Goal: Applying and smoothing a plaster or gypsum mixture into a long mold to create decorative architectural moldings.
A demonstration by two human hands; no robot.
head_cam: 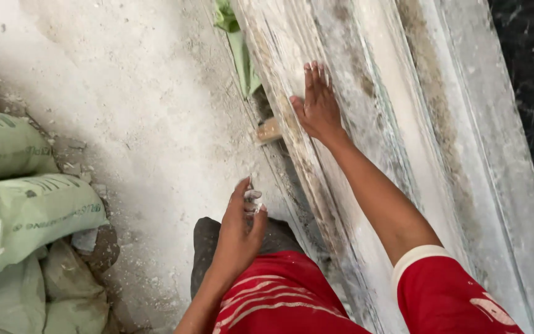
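Through the head camera I look down on 2 bare hands at a stack of pale stone slabs (403,124) that leans on edge across the right half of the view, its edges dusty and streaked with brown. The right hand (317,105) lies flat against the face of the nearest slab, palm down, fingers straight and held close together, thumb spread to the left; it grips nothing. The left hand (240,229) hangs lower, just left of the slab stack and above the red garment (279,297) at the bottom of the frame. Its fingers are curled inward with the tips together around a small whitish lump (253,199); I cannot tell what the lump is, nor whether it is firmly pinched or only resting on the fingertips. The fingertips are coated in white dust. At the foot of the slabs, near the right hand's thumb, a small wooden block (269,130) sits wedged against the stone. A strip of green cloth (240,49) lies along the slab base further up. The floor (143,93) is covered in white powder, and pale green sacks (26,216) are piled at the left edge.
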